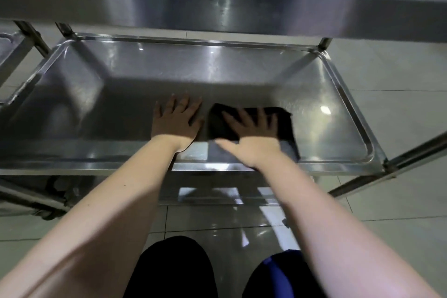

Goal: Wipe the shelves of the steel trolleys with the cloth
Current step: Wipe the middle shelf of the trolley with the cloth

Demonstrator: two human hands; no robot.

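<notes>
Our right hand (251,136) presses the cloth (219,126) with spread fingers, our left hand (176,122) lies flat and empty; we judge the lower shelf (338,75) only part-wiped.

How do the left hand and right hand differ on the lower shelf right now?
The left hand lies on bare steel of the shelf; the right hand presses the dark cloth. The left hand looks sharp, the right hand blurred. Both are flat, fingers spread, palms down.
</notes>
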